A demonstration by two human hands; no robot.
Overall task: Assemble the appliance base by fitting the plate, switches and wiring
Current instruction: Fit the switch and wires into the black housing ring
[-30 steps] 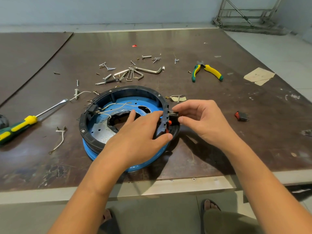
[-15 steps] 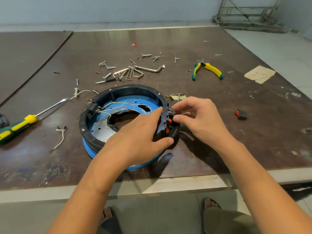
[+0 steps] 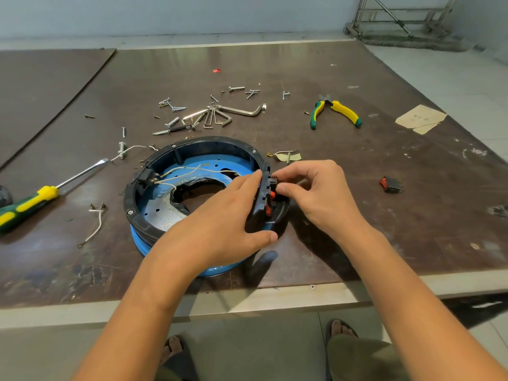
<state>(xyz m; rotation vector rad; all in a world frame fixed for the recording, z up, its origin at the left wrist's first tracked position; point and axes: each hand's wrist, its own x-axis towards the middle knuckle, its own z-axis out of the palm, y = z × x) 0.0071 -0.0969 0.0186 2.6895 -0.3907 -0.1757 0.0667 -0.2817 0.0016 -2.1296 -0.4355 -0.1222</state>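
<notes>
Status: base [image 3: 209, 140] on worktop [image 3: 371, 243]. Left hand [image 3: 220, 229] grips its rim by switch slot; right hand [image 3: 319, 193] pinches switch [image 3: 272, 195] against rim's outer face. Advise: brace rim, press switch square, keep wires [image 3: 181, 171] clear.

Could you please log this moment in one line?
left hand: grips base ring | right hand: pinches rocker switch at ring's outer side | spare switch: on table, untouched

I log the appliance base [image 3: 209, 141]: black rim over blue plate [image 3: 220, 160]. Left, screwdriver [image 3: 27, 204], green-and-yellow handle; far right, pliers [image 3: 339, 111] alike. Right, spare switch [image 3: 390, 184], red on black.
</notes>
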